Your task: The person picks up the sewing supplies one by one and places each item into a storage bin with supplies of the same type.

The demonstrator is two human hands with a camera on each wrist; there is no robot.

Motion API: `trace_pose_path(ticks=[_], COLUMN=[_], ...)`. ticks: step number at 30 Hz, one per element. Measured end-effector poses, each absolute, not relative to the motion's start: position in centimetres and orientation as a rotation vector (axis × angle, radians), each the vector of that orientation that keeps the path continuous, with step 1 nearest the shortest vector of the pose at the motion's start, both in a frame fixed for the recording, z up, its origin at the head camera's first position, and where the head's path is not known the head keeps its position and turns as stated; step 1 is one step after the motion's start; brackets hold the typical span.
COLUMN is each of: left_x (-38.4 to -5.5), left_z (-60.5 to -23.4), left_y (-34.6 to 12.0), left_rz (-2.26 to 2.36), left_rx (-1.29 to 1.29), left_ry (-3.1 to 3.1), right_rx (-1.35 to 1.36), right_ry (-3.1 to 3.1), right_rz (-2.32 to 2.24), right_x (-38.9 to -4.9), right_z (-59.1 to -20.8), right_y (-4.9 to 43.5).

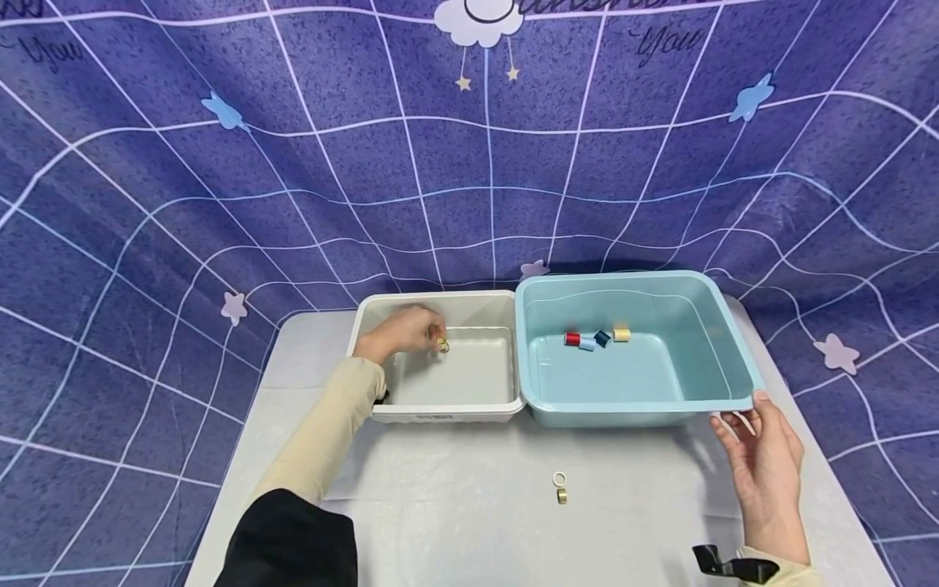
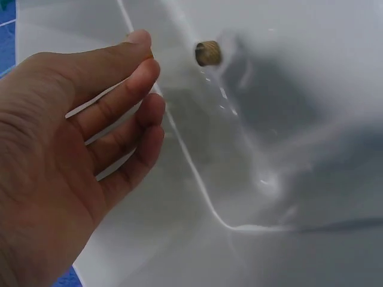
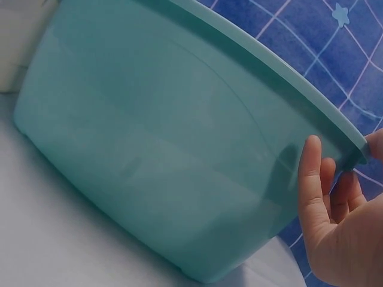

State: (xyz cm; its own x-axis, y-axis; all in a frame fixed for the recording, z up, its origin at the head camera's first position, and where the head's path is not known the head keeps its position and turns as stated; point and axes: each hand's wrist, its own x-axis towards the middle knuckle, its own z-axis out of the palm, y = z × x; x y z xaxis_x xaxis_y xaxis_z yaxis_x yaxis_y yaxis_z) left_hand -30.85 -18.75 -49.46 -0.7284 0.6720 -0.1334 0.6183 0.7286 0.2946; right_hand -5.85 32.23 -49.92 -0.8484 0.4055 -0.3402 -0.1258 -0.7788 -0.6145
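White tabletop (image 1: 455, 522): blue bin (image 1: 616, 371) opens upward, long axis left-right.

My notes: ribbed gold-coloured ring (image 2: 213, 52); pale-grey bin (image 1: 477, 383); light-blue bin (image 1: 601, 379); red spool (image 1: 571, 339), navy spool (image 1: 602, 337), yellow spool (image 1: 622, 335). My left sleeve (image 1: 311, 436) cream. Backdrop (image 1: 455, 163) purple-blue, pale-gridded.

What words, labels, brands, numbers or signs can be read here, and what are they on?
"You": upper left of the blue-purple cloth.
"You": upper right of the same cloth.
Cut off by the picture edge, not fully legible: lettering beside the printed cloud and in the top left corner.
Too small to read: a mark on the light gray bin's front.
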Motion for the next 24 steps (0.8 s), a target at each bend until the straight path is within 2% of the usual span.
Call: trace_pose_path(ticks=[12, 24], left_x=[-31.3, -31.1], left_z=[-50.5, -50.9], left_y=[-19.9, -19.6], left_rz=[0.206, 0.009], left_rx=[0.907, 0.945], left_ry=[2.641, 2.638], right_rx=[-0.662, -0.647], right_ry=[-0.861, -0.850], right_rz=[2.646, 2.654], right_x=[-5.9, -5.8], right_z=[-50.0, -50.1], right_y=[32.2, 32.3])
